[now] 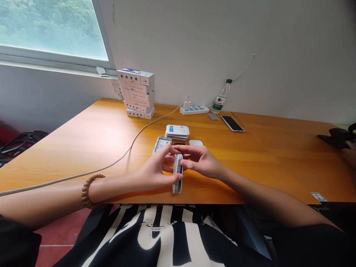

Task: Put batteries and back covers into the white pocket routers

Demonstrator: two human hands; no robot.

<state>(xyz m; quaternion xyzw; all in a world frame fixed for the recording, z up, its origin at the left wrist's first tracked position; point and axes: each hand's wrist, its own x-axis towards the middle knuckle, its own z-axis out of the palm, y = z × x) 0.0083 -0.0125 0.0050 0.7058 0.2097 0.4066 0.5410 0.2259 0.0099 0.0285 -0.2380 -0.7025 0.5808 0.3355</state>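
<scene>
Between my hands a slim white device (178, 185) stands on its long edge near the table's front, vent slots showing along its narrow side. A gap runs between its two shell halves. My left hand (164, 167) grips it from the left, thumb on the near part. From the right, my right hand (200, 160) holds the far part, thumb against the side. Just beyond lie an open white casing (161, 144) with a printed label inside and a white cover (196, 142). A dark flat piece (179, 144) is partly hidden by my fingers.
Several white devices lie stacked (177, 130) behind my hands. Farther back are piled white boxes (139, 94), a power strip (194, 109), a water bottle (221, 98) and a phone (232, 123). A grey cable (133, 142) crosses the table on the left. A small card (318, 196) lies front right.
</scene>
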